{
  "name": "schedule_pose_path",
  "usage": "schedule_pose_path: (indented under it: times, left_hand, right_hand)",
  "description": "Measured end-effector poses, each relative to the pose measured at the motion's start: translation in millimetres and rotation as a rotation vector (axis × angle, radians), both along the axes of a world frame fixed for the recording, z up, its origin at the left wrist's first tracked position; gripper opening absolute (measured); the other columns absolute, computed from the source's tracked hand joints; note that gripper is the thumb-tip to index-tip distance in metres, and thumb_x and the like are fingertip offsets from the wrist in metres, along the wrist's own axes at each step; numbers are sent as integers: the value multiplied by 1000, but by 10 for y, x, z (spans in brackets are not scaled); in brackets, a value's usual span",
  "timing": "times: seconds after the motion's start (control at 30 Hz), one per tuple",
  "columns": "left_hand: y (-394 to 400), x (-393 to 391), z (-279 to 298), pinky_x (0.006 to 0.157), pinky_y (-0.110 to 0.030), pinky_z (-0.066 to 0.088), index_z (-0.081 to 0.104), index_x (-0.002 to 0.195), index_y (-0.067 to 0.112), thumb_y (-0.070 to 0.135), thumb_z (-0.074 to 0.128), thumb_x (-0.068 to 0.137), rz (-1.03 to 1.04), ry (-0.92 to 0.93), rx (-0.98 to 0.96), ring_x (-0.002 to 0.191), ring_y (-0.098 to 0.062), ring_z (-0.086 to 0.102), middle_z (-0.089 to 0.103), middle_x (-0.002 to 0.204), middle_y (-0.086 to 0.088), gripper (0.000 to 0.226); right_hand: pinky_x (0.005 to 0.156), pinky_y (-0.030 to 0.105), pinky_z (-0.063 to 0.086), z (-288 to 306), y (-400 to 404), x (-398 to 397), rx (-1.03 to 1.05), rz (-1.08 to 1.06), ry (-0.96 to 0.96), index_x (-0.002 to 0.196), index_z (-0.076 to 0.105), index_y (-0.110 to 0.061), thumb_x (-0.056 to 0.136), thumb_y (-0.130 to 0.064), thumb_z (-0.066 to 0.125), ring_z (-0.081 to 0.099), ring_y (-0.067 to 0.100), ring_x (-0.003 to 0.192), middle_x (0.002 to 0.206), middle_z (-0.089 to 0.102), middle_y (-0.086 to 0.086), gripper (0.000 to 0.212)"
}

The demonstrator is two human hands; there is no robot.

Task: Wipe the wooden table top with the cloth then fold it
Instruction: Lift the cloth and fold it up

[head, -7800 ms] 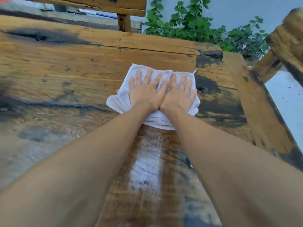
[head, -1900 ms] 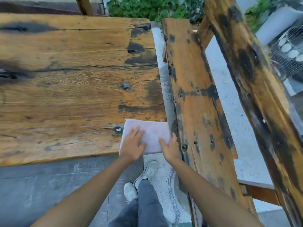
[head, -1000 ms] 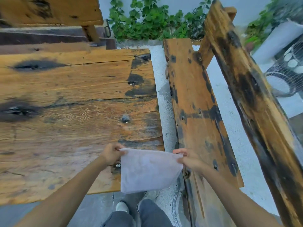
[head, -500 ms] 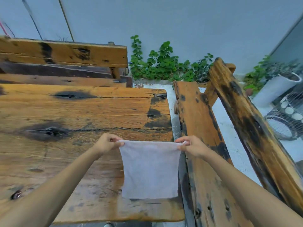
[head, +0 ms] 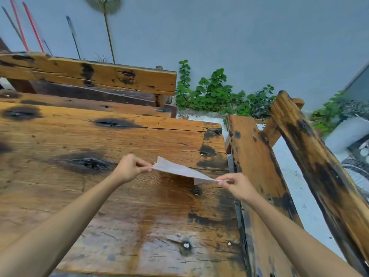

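Observation:
A white cloth is stretched almost flat in the air above the right part of the wooden table top. My left hand pinches its left corner. My right hand pinches its right corner, close to the table's right edge. The cloth's far edge flares upward, and its underside is hidden. A wet sheen shows on the wood near the front edge.
A wooden bench runs along the table's right side, with a sloping backrest plank beyond it. Another bench backrest stands behind the table. Green plants grow along the grey wall.
The cloth hung down from both hands half a second ago; now it has swung up toward level and further over the table. The view has tilted upward.

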State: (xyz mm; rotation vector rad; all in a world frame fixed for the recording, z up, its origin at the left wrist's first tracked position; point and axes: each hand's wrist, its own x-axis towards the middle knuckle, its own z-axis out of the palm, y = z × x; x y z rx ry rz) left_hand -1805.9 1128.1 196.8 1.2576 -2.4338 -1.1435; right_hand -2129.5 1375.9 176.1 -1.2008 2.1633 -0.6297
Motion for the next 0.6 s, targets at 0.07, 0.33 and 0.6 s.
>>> schedule_pose_path:
  times: [0.07,0.33,0.6]
  left_hand:
    - [75,201,-182,79,-33,61,82,90,27,26,84,79,-85,-82,18,81,-6,73,79,86,10,12]
    - [549,994,-895,66,-19,46,82,84,24,18,84,75,-440,-339,368,67,6,60,78,80,9,11]
    - [707,1369,-1137,66,-20,46,81,86,12,14,79,76,-608,-383,477,70,-2,62,76,80,0,10]
  right_hand:
    - [79,21,53,-168,125,161,53,35,-43,99,80,-40,91,-33,72,67,-7,86,94,76,-21,13]
    - [73,14,52,-747,785,841,375,232,-275,90,80,-47,84,-37,76,68,-5,80,87,77,-22,13]
    - [80,20,52,-882,1045,1338,472,229,-384,101,82,-30,87,-30,78,64,-1,82,91,78,-13,15]
